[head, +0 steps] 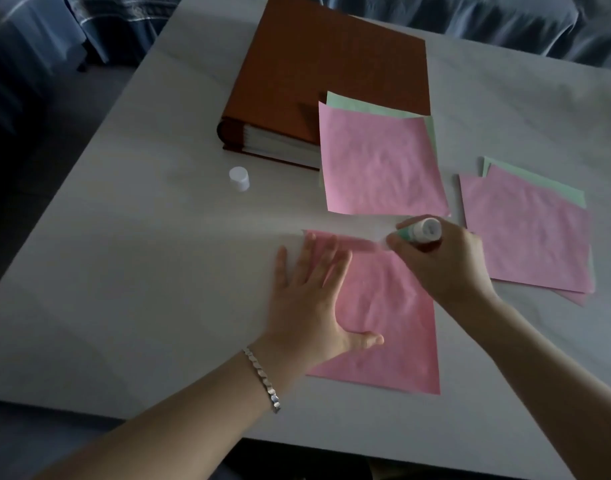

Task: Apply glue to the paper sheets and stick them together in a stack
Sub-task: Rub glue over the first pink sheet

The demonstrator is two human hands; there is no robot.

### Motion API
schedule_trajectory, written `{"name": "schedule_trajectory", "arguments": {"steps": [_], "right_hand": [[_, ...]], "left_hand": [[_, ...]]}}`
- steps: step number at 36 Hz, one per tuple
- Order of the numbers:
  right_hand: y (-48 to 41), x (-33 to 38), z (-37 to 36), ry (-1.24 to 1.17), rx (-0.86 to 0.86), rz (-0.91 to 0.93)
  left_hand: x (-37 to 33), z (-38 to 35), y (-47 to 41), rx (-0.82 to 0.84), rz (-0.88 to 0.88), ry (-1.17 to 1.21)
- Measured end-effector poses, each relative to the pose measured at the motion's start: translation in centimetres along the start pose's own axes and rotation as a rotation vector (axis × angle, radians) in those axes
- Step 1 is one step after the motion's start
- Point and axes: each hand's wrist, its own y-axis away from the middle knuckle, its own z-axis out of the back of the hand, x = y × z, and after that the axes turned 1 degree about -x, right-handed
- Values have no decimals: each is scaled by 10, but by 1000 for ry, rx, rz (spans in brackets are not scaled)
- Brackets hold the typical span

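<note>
A pink paper sheet (pixel 387 327) lies flat on the white table in front of me. My left hand (pixel 314 299) presses on its left side with straight, spread fingers. My right hand (pixel 439 261) grips a glue bottle (pixel 420 232), tilted with its tip down at the sheet's far edge. Beyond it a pink sheet over a green one (pixel 380 164) leans partly on a book. To the right lies a stack of pink and green sheets (pixel 529 230). The white glue cap (pixel 239 178) stands alone to the left.
A thick brown book (pixel 317 74) lies at the back of the white table (pixel 141 271). Blue fabric (pixel 504 19) lies beyond the far edge. The table's near edge runs just below my forearms.
</note>
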Motion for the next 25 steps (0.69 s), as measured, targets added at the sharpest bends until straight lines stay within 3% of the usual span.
{"name": "schedule_trajectory", "arguments": {"steps": [2,7,11,25], "right_hand": [[4,1,9,-63,-17,-12],[32,8,16,-112,219,-29],[41,7,4,-84,290,23],[0,11,-9,-24,35,25]], "left_hand": [[1,0,0,-3,3,6],[0,3,-2,7,9,-38],[2,-1,-2,-19,19,-53],[2,-4,-1,-38,0,-15]]}}
